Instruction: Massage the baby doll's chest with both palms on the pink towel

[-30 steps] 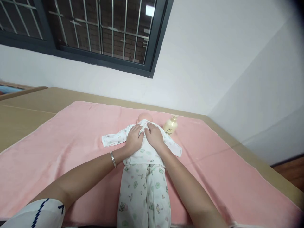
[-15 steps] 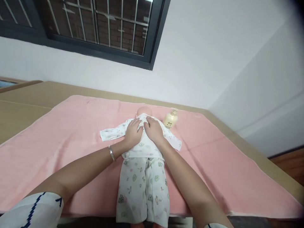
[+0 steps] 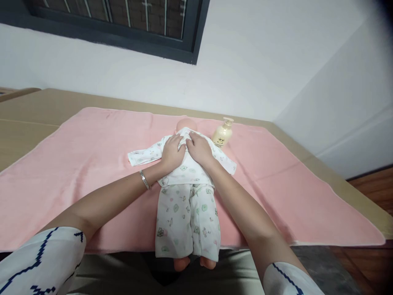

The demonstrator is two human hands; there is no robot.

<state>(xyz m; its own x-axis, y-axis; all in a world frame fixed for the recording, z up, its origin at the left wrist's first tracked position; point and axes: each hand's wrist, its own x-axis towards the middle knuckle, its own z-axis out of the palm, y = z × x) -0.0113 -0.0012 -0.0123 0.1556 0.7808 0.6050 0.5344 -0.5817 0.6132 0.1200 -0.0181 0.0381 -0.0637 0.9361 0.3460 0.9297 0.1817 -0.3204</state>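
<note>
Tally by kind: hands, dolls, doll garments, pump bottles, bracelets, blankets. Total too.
Left hand and right hand: 2
Doll: 1
Garments, top and trousers: 2
Pump bottle: 1
Bracelet: 1
Pink blanket: 1
Total: 8

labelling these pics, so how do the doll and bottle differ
The doll lies stretched out; the bottle stands upright. The doll is much larger than the bottle. The left hand and right hand rest on the doll; neither touches the bottle. Both doll and bottle are on the pink blanket.
</note>
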